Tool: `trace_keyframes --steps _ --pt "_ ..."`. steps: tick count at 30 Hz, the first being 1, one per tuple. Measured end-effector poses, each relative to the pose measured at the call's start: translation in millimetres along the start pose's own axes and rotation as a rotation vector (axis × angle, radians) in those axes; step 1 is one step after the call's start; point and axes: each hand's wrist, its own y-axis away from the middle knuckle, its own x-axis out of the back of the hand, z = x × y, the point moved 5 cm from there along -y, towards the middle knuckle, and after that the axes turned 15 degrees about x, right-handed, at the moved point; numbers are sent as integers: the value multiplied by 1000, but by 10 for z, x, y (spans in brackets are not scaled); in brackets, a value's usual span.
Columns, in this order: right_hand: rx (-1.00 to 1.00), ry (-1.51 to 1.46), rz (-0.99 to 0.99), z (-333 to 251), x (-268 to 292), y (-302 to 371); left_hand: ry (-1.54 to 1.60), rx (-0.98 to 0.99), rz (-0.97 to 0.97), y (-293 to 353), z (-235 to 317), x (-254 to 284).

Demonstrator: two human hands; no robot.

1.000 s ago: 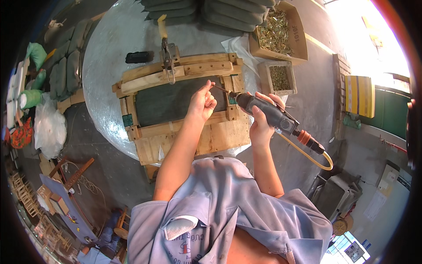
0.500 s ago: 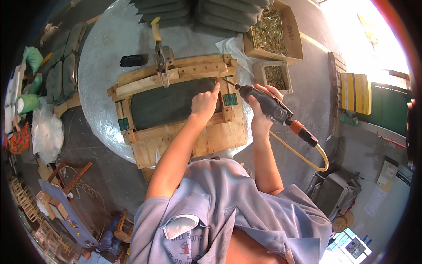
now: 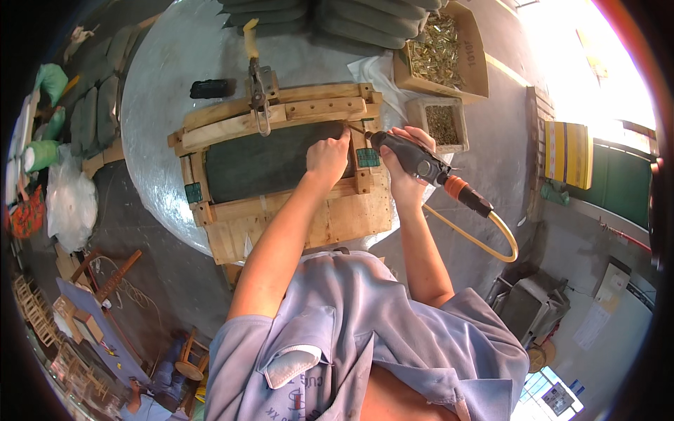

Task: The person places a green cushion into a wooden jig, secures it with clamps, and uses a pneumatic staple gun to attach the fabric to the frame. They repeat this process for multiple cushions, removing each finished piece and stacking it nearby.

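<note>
A dark grey padded panel (image 3: pixel 260 163) lies inside a wooden frame jig (image 3: pixel 281 203) in front of me. My left hand (image 3: pixel 328 160) rests over its right end, index finger stretched to the upper right corner and the other fingers curled. Anything pinched at that fingertip is too small to make out. In my right hand (image 3: pixel 406 168) is a black air screwdriver (image 3: pixel 418 161) with an orange collar, its thin bit reaching the frame's corner beside my left fingertip. A metal toggle clamp (image 3: pixel 258 98) with a yellow handle sits at the jig's far side.
Beyond the jig are stacked grey cushions (image 3: pixel 365 24). A cardboard box of metal pieces (image 3: pixel 479 63) and a smaller tray (image 3: pixel 460 133) of screw-like bits stand at right. The yellow hose (image 3: pixel 507 245) loops right. A black object (image 3: pixel 213 88) lies on the plastic-wrapped round table (image 3: pixel 151 133).
My right hand and the screwdriver have shifted slightly left, bringing the bit closer to my left fingertip at the frame's corner. The left hand stays at the same corner.
</note>
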Motion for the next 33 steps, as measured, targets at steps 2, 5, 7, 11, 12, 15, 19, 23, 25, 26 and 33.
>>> trace_keyframes --steps 2,5,7,11,12,15,19,23,25,26,33 --pt "12 11 -13 26 -16 3 6 9 -11 2 2 7" --pt "9 9 -10 44 -32 -2 13 18 -13 -1 8 12" --pt "1 -3 0 49 -58 -20 8 20 -2 -3 0 9" --pt "-24 5 -25 68 -92 -60 15 31 -17 -1 -3 22" --pt "-21 8 -31 74 -96 -67 15 30 -18 -1 -7 14" --pt "-4 35 -50 53 -106 -79 26 35 -29 4 3 5" --pt "-35 27 -25 10 -148 -63 45 32 -23 -18 -30 -55" --pt "7 53 -33 19 -160 -30 42 31 -12 -22 -17 -37" --pt "11 55 -26 29 -169 -25 41 26 -7 -35 -27 -55" --pt "4 56 -28 32 -174 -32 39 26 -9 -30 -22 -49" --pt "-51 108 -174 55 -415 -464 15 23 -22 32 -41 -103"
